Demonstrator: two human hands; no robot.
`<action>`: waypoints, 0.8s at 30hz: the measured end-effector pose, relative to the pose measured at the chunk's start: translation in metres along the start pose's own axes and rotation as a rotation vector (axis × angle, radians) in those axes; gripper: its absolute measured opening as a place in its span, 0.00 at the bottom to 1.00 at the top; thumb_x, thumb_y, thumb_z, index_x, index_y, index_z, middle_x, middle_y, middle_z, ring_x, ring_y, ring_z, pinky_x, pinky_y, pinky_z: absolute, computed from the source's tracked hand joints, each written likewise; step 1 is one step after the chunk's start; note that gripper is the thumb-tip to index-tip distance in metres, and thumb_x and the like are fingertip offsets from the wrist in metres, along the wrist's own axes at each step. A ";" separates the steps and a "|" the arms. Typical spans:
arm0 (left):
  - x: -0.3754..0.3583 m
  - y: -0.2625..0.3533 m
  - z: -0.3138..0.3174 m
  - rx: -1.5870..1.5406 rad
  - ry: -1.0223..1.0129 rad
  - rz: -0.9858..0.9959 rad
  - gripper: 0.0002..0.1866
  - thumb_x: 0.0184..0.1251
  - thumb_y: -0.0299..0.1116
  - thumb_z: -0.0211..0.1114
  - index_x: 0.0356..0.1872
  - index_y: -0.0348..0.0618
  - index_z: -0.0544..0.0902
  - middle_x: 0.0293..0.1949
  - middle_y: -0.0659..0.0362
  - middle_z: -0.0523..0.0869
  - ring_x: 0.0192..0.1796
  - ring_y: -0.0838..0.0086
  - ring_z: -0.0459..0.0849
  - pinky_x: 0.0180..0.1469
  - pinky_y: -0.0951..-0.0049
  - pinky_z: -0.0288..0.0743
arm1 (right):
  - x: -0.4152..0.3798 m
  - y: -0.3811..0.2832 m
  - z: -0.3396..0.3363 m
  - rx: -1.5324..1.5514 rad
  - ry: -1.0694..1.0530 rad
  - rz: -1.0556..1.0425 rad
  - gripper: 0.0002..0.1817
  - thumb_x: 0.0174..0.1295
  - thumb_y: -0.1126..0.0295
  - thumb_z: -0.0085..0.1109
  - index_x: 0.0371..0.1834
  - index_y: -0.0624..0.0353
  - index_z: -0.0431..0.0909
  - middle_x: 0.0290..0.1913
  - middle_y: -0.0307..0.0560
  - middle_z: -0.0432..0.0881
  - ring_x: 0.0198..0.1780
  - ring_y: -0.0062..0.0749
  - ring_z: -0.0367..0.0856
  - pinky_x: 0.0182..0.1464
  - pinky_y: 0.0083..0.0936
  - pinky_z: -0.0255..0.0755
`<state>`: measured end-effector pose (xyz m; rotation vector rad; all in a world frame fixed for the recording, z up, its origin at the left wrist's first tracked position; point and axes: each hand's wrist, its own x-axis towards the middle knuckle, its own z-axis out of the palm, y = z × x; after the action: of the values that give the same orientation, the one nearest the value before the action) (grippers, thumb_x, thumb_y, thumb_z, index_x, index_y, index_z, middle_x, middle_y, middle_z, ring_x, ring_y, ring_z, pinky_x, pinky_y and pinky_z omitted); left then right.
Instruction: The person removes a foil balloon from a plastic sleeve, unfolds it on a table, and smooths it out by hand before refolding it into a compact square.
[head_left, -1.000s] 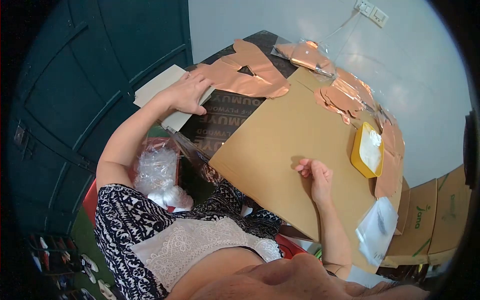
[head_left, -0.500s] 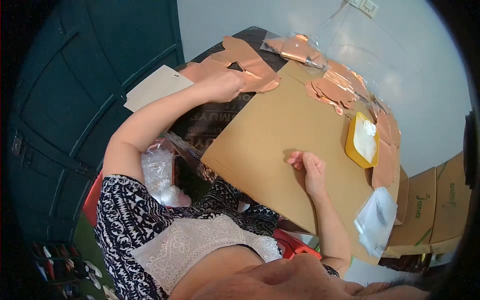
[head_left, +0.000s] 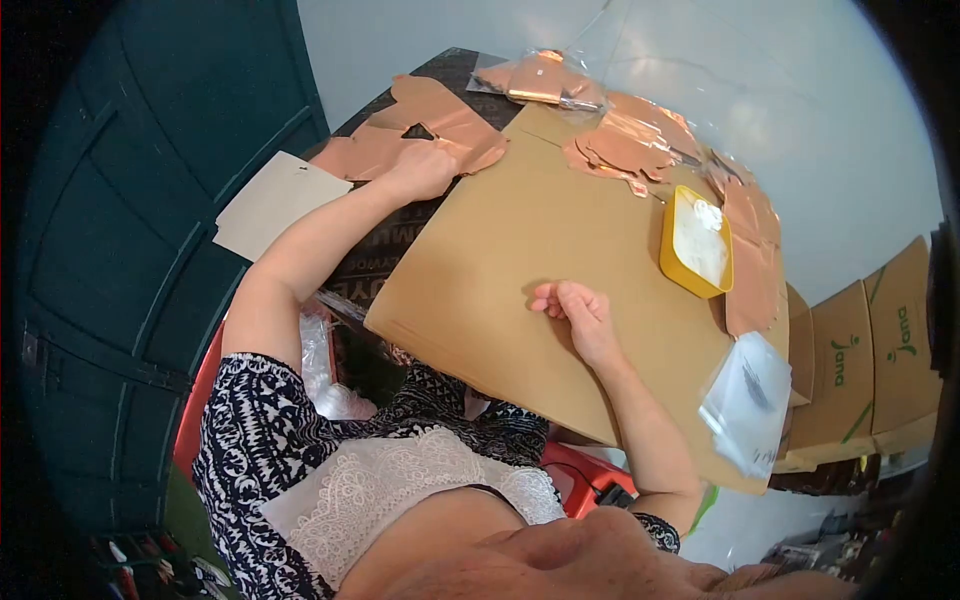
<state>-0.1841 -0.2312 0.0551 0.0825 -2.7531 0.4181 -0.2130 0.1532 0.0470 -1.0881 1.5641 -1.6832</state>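
Note:
My left hand (head_left: 425, 170) is closed and rests at the lower edge of a copper-coloured sheet (head_left: 370, 145) with a dark cut-out. Its fingertips are hidden, so what they hold, if anything, cannot be made out. On a large brown cardboard sheet (head_left: 480, 270) lies my right hand (head_left: 580, 310), its fingers loosely curled in with nothing seen in them. To the right of this hand, a yellow tub (head_left: 712, 290) holds white material (head_left: 700, 245). More copper-coloured cut pieces (head_left: 620, 145) lie beyond it.
A pale board (head_left: 275, 205) lies left of the copper sheet. Copper pieces in clear plastic (head_left: 550, 80) are at the far edge, and another copper piece (head_left: 752, 270) is beside the tub. Clear bags (head_left: 750, 400) lie at the right edge. Cardboard boxes (head_left: 840, 370) stand beyond.
The view has swung, so the table items appear farther left. My left hand has shifted slightly right relative to the cut-out in the copper-coloured sheet. The right hand stays loosely curled on the cardboard.

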 end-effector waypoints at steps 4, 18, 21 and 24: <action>0.000 0.022 -0.041 -0.069 -0.036 0.002 0.08 0.53 0.32 0.62 0.26 0.38 0.86 0.30 0.47 0.87 0.36 0.52 0.87 0.40 0.52 0.79 | -0.001 -0.002 0.002 -0.013 -0.002 -0.009 0.21 0.77 0.59 0.44 0.45 0.65 0.83 0.37 0.40 0.86 0.37 0.18 0.75 0.44 0.18 0.70; -0.003 0.024 -0.049 -0.027 -0.153 -0.069 0.12 0.57 0.36 0.62 0.26 0.37 0.86 0.27 0.45 0.86 0.32 0.51 0.87 0.38 0.54 0.80 | -0.006 -0.005 0.008 -0.049 -0.020 0.008 0.21 0.78 0.59 0.44 0.45 0.66 0.83 0.38 0.42 0.86 0.41 0.20 0.78 0.47 0.20 0.71; -0.004 0.022 -0.060 -0.133 -0.152 -0.039 0.14 0.59 0.39 0.62 0.30 0.37 0.87 0.32 0.45 0.87 0.33 0.52 0.87 0.39 0.54 0.80 | -0.006 -0.003 0.007 -0.060 -0.021 0.004 0.21 0.78 0.59 0.44 0.45 0.66 0.83 0.38 0.41 0.86 0.41 0.21 0.78 0.48 0.20 0.71; -0.004 0.014 -0.052 -0.170 -0.141 0.007 0.13 0.60 0.39 0.61 0.36 0.40 0.86 0.34 0.46 0.87 0.33 0.52 0.86 0.38 0.54 0.80 | -0.005 -0.001 0.007 -0.062 -0.031 -0.008 0.21 0.78 0.59 0.44 0.45 0.66 0.83 0.38 0.41 0.86 0.42 0.21 0.79 0.48 0.20 0.71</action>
<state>-0.1640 -0.2025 0.0962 0.0620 -2.9154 0.1841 -0.2047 0.1541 0.0467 -1.1483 1.6037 -1.6248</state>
